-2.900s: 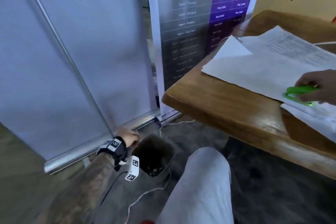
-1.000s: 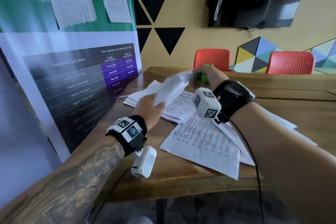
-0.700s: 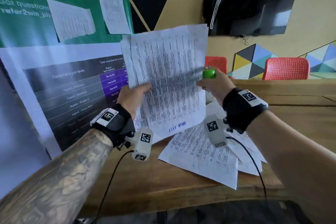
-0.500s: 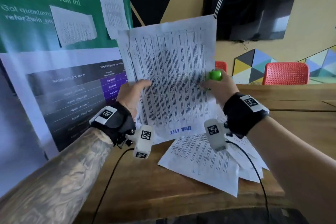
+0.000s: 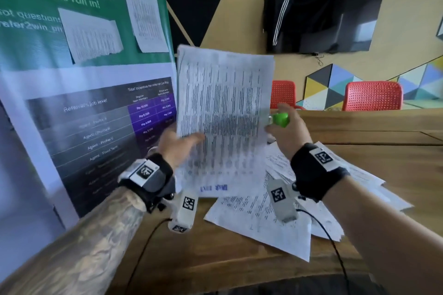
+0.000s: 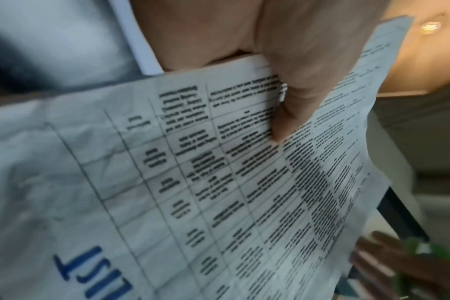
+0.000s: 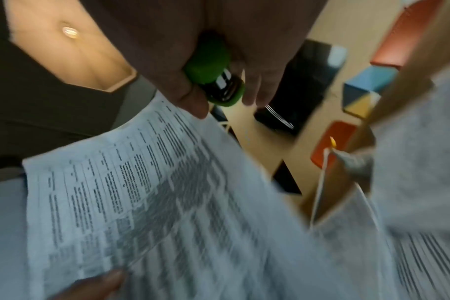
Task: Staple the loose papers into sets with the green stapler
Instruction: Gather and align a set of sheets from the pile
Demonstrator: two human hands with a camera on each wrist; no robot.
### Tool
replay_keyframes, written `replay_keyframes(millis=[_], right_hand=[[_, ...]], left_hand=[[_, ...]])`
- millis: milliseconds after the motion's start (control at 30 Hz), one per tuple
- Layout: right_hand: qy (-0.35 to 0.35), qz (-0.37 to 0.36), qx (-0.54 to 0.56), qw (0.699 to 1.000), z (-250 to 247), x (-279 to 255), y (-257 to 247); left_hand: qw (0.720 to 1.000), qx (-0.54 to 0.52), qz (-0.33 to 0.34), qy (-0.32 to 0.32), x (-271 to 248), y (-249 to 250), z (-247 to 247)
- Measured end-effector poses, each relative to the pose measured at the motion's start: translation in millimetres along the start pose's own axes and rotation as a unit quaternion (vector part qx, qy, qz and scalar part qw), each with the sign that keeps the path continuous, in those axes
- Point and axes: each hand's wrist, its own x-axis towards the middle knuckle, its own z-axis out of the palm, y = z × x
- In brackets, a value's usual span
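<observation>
I hold a few printed sheets (image 5: 225, 108) upright above the wooden table (image 5: 239, 268). My left hand (image 5: 182, 141) pinches their left edge, with the thumb (image 6: 290, 101) lying across the print (image 6: 193, 182). My right hand (image 5: 285, 132) grips the green stapler (image 5: 280, 119) at the sheets' right edge. In the right wrist view the stapler (image 7: 213, 79) sits in the curled fingers, and the thumb tip touches the paper (image 7: 141, 192). More loose papers (image 5: 259, 220) lie spread on the table below.
A tall printed banner (image 5: 84, 115) stands close on the left of the table. Two red chairs (image 5: 371, 96) stand behind its far side. A dark jacket hangs over a wall screen (image 5: 321, 14). Cables (image 5: 335, 246) run from my wrists over the near table edge.
My left hand came up from the floor and lifted the sheets off the table to stand upright. In the last half second the sheets dropped slightly; the stapler stays in my right hand.
</observation>
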Motion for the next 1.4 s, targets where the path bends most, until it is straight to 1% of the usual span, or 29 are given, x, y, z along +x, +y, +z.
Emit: replay_keyframes(millis=[67,100,133,200,267,300,333,367,400,433,467,500,533,567,600,633,667,767,833,867,900,933,1000,1033,1067,1133,1200,1300,1400], right_hand=[[0.055,-0.070,-0.040,0.995,-13,8,-19],[0.065,-0.107,-0.056,0.991,-18,11,-26],[0.058,-0.138,-0.075,0.986,-21,13,-32],[0.010,-0.177,-0.126,0.976,-22,14,-39],[-0.031,-0.185,-0.144,0.972,-21,12,-45],[-0.038,-0.182,-0.128,0.974,-21,11,-46],[-0.036,-0.172,-0.103,0.979,-22,12,-43],[-0.025,-0.153,-0.078,0.985,-25,14,-37],[-0.011,-0.130,-0.048,0.990,-29,16,-31],[-0.005,-0.106,-0.009,0.994,-33,16,-25],[-0.006,-0.082,0.036,0.996,-35,15,-19],[-0.007,-0.063,0.078,0.995,-37,15,-14],[-0.007,-0.049,0.103,0.993,-37,14,-12],[-0.009,-0.041,0.116,0.992,-36,12,-12],[-0.010,-0.034,0.124,0.992,-35,13,-11],[-0.010,-0.030,0.130,0.991,-33,13,-11],[-0.010,-0.029,0.135,0.990,-33,13,-12],[-0.003,-0.024,0.138,0.990,-33,13,-11],[0.007,-0.019,0.140,0.990,-32,11,-9],[0.013,-0.018,0.142,0.990,-31,10,-8],[0.018,-0.015,0.145,0.989,-31,10,-7],[0.025,-0.010,0.147,0.989,-31,11,-6],[0.040,0.003,0.157,0.987,-32,11,-6],[0.045,0.010,0.161,0.986,-33,12,-5],[0.047,0.012,0.161,0.986,-33,12,-5],[0.041,0.007,0.158,0.986,-33,12,-5],[0.025,0.001,0.161,0.987,-34,10,-6],[-0.010,-0.008,0.159,0.987,-34,7,-4],[-0.020,0.032,0.177,0.984,-32,0,16]], left_hand=[[0.994,0.092,0.057,0.030,14,21,-16],[0.984,0.151,0.089,0.025,19,31,-22],[0.968,0.220,0.118,0.010,23,41,-27],[0.932,0.322,0.154,-0.054,26,55,-30],[0.907,0.377,0.167,-0.090,25,59,-30],[0.907,0.374,0.180,-0.078,26,57,-31],[0.913,0.354,0.198,-0.042,27,55,-34],[0.916,0.329,0.229,0.022,31,48,-39],[0.913,0.305,0.248,0.107,34,41,-45],[0.917,0.267,0.239,0.174,37,31,-53],[0.938,0.194,0.214,0.191,37,23,-59],[0.970,0.075,0.172,0.156,38,16,-64],[0.988,-0.051,0.114,0.095,39,8,-66],[0.986,-0.149,0.064,0.027,38,2,-65],[0.978,-0.205,0.026,-0.013,38,-1,-65],[0.976,-0.216,0.006,-0.021,36,0,-64],[0.979,-0.205,0.005,-0.018,36,1,-65],[0.985,-0.147,0.078,0.045,37,4,-66],[0.984,-0.077,0.131,0.095,36,5,-64],[0.982,-0.040,0.153,0.102,33,5,-62],[0.981,-0.012,0.168,0.092,30,4,-60],[0.983,0.006,0.171,0.064,28,4,-58],[0.989,0.027,0.143,-0.010,24,1,-55],[0.991,0.040,0.126,-0.035,23,-3,-54],[0.990,0.064,0.117,-0.037,23,-6,-53],[0.990,0.089,0.113,-0.003,24,-9,-53],[0.993,0.026,0.111,0.024,25,-7,-55],[0.992,-0.101,0.063,0.046,31,-8,-61],[0.994,-0.090,0.011,0.060,32,-35,-63]])
